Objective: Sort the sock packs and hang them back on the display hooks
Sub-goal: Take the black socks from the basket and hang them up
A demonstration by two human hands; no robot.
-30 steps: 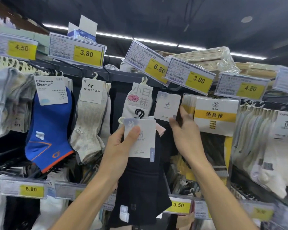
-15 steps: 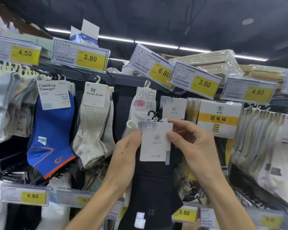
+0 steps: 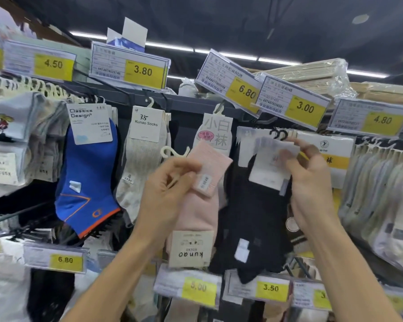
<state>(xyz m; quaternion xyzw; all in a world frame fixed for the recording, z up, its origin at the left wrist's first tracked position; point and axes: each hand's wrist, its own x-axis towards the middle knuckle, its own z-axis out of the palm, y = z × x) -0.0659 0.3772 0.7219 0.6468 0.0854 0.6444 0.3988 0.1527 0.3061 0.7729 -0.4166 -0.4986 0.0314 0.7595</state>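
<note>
Moved: both hands were on one bundle half a second ago, and now they're splitting it. The right hand [image 3: 312,194] is taking the black sock pack [image 3: 254,228] up and to the right, while the pink sock pack [image 3: 200,212] is staying with the left hand [image 3: 170,194] (only a pink corner was peeking out before).
Left hand: it's gripping the pink sock pack near the top, with its fingers curling round the left edge.
Pink sock pack: it's hanging in front of the rack, touching the black one's left side. Its cream hook [image 3: 170,152] is poking out above the hand, and the "kunao socks" card at the bottom is reading upside down.
Right hand: it's pinching the white card [image 3: 269,168] on the black sock pack between thumb and fingers, though it's pretty blurry.
Black sock pack: it's dangling from that grip, with its black hangers [image 3: 278,134] sitting just under the 3.00 price tag [image 3: 305,108]. I can't tell if they're actually on the display hook.
Rack: the blue sock [image 3: 89,182] and the grey Kunao Socks pack [image 3: 140,173] are hanging off to the left.
</note>
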